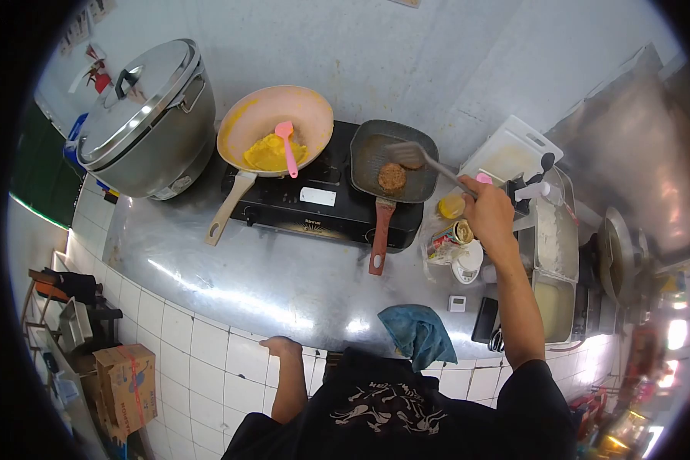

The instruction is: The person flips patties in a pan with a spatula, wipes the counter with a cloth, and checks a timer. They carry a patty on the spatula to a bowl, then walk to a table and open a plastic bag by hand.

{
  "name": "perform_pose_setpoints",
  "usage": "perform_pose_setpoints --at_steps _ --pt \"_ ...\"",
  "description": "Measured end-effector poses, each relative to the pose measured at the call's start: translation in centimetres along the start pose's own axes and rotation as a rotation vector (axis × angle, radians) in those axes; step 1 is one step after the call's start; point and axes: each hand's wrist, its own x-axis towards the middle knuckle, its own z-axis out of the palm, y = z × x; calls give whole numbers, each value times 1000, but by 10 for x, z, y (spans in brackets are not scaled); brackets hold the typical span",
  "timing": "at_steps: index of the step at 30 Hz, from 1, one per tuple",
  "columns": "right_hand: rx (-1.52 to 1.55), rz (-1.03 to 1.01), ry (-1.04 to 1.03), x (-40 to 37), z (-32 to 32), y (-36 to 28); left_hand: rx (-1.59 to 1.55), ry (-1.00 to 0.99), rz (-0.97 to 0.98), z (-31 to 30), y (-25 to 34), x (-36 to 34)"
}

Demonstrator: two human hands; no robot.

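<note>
My right hand (489, 208) is closed around the handle of a grey slotted spatula (437, 166). The spatula's head reaches into a dark square grill pan (364, 165) and partly covers a browned patty (414, 162). A second browned patty (392, 177) lies beside it in the pan. The pan sits on the right side of a black two-burner gas stove (284, 215), its reddish-brown handle toward me. Down at the counter's front edge rests my left hand (282, 346), holding nothing, fingers partly visible and stretched to the left.
A pale frying pan (241, 123) holds yellow egg-like food (264, 156) and a pink spatula (287, 146). A large rice cooker (149, 126) stands left. A can (448, 238), white scale (467, 262), teal cloth (416, 335) and phone (484, 320) lie right on the steel counter (184, 257).
</note>
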Motion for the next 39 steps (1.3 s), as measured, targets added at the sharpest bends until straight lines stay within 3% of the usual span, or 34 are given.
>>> perform_pose_setpoints --at_steps 2,9,14,22,24,29,32,39 --pt "8 67 117 6 9 10 20 28 -5 -1 -1 4" --pt "43 86 144 22 51 14 35 77 -4 1 0 2" --pt "111 -31 181 43 68 1 106 152 -9 8 4 -16" --pt "81 -94 102 43 49 -7 12 148 -36 3 1 1" --pt "76 -124 101 36 37 -1 19 58 -18 0 -1 7" --pt "113 -25 123 5 1 8 35 47 -2 -4 -1 16" --pt "66 7 8 -16 2 12 88 93 13 1 0 -1" --pt "91 37 113 -18 30 23 106 90 8 3 4 -12"
